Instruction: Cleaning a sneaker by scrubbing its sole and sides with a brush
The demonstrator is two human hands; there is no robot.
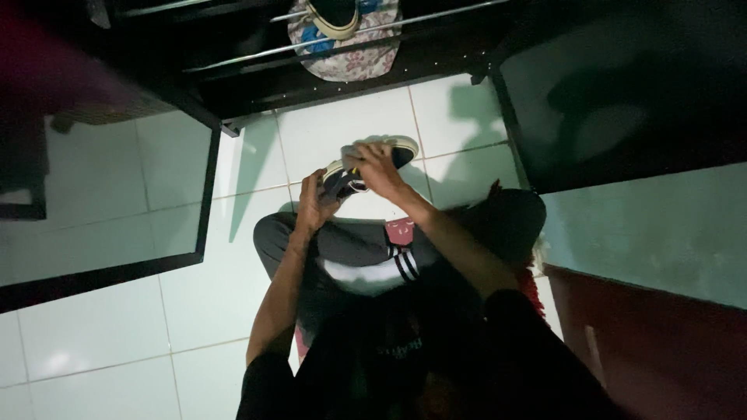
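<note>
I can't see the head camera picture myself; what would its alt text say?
Seen from above in dim light, a seated person holds a dark sneaker with a pale sole in both hands, the left hand at its heel end and the right hand on top. Below is a white tiled floor; another shoe sits on a dark rack ahead.

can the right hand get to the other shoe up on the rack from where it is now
Probably yes: the right hand is busy holding a dark shoe, but only bare floor lies between it and the rack shoe.

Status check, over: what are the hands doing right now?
Left hand grips shoe from below. Right hand on top of it. Shoe held above tiled floor. Nothing in the way.
</note>
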